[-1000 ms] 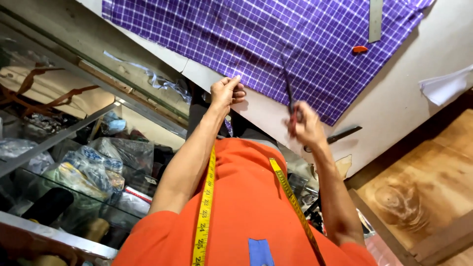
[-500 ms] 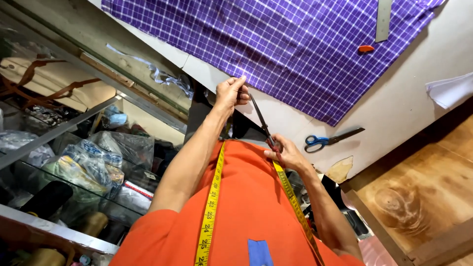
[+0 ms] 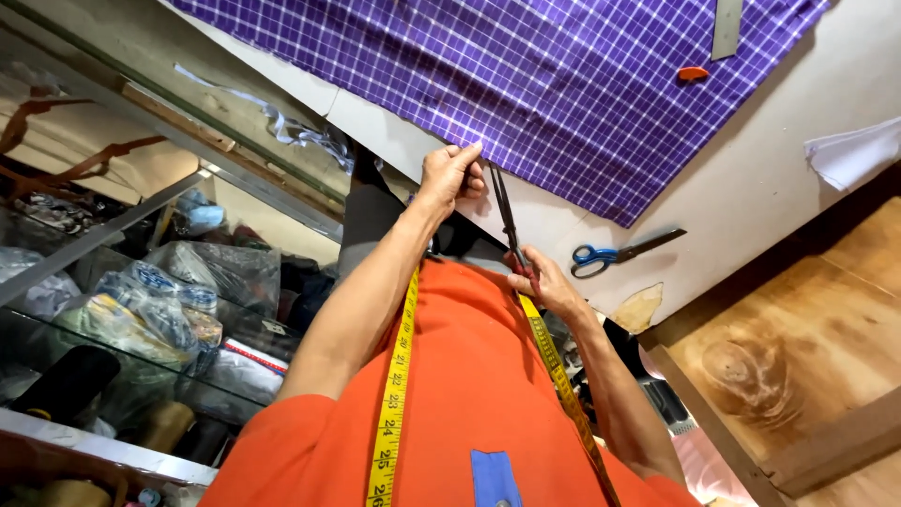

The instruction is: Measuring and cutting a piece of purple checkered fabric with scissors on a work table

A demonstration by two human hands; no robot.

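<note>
- At centre frame, the left hand pinched the purple checked cloth at its edge.
- Just below, the right hand gripped dark scissors, blades pointing up at that edge.

The tips of my long dark scissors disappear behind the fingers of my left hand, so I cannot tell whether the blades touch the purple checked cloth. The handles sit buried inside my right hand. The cloth runs off the top edge, and so does the metal ruler lying on it. White paper is cut off at the right edge. My yellow tape measure leaves the frame at the bottom. The bagged goods under the glass are too murky to identify.
</note>
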